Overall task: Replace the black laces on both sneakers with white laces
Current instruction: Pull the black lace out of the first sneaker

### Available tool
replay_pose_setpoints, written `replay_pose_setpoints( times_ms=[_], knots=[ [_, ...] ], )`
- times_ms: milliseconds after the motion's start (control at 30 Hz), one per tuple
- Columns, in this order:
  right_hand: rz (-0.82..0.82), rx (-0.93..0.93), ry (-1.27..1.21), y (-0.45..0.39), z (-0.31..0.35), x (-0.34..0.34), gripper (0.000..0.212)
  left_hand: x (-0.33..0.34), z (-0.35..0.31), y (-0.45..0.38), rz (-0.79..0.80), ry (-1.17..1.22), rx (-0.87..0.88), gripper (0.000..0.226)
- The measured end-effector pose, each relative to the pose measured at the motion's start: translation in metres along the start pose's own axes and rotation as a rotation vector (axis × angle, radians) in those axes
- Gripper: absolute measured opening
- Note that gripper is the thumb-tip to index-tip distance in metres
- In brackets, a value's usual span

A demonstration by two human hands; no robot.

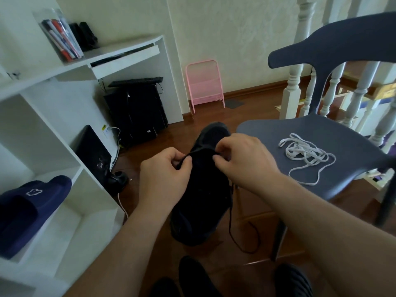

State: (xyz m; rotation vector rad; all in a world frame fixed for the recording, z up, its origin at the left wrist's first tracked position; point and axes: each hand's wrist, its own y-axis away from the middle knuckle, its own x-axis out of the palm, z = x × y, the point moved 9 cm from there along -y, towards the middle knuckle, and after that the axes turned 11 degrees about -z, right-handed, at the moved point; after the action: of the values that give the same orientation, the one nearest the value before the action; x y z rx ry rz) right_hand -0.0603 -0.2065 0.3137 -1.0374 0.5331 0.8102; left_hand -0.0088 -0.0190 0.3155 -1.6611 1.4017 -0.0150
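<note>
Head view: white laces lie on grey chair, wooden floor.

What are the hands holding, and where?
Both hands, left and right, pinch the black fabric sneaker at its upper edge, one on each side.

A home's upstairs landing: white turned-wood stair balusters, dark wooden floor, white built-in shelves holding a navy slipper.
</note>
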Motion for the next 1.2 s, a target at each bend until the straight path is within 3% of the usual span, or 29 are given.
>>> replay_pose_setpoints(
  times_ms=[100,267,467,533,633,700,800,1033,1200],
  knots=[
    [-0.046,0.03,0.04,0.001,0.0,0.008,0.021,0.006,-0.013,0.007,0.023,0.028,0.037,0.018],
    [-0.134,0.025,0.083,-0.003,-0.001,0.007,0.017,0.01,-0.028,0.015,0.02,0.051,0.113,0.018],
    [-0.181,0.035,-0.027,0.001,-0.002,0.002,0.022,0.007,-0.024,0.014,0.018,0.079,0.073,0.019],
    [-0.206,0.223,-0.191,0.001,-0.022,0.0,0.023,0.004,-0.015,0.008,0.003,0.101,-0.006,0.016],
    [-0.261,0.654,-0.567,0.008,-0.064,0.005,0.021,-0.001,0.005,0.0,-0.047,0.169,-0.158,0.017],
    [-0.204,0.718,-0.616,0.011,-0.07,0.011,0.018,0.0,0.004,0.001,-0.042,0.175,-0.163,0.019],
    [-0.044,0.571,-0.468,0.009,-0.054,0.008,0.01,0.004,-0.005,0.006,-0.019,0.123,-0.1,0.018],
    [0.012,0.108,-0.131,0.002,-0.005,0.002,0.029,0.004,-0.014,0.008,-0.01,0.095,-0.003,0.017],
    [-0.131,-0.096,0.108,-0.003,0.005,-0.002,0.016,0.007,-0.017,0.01,0.014,0.062,0.022,0.018]
  ],
)
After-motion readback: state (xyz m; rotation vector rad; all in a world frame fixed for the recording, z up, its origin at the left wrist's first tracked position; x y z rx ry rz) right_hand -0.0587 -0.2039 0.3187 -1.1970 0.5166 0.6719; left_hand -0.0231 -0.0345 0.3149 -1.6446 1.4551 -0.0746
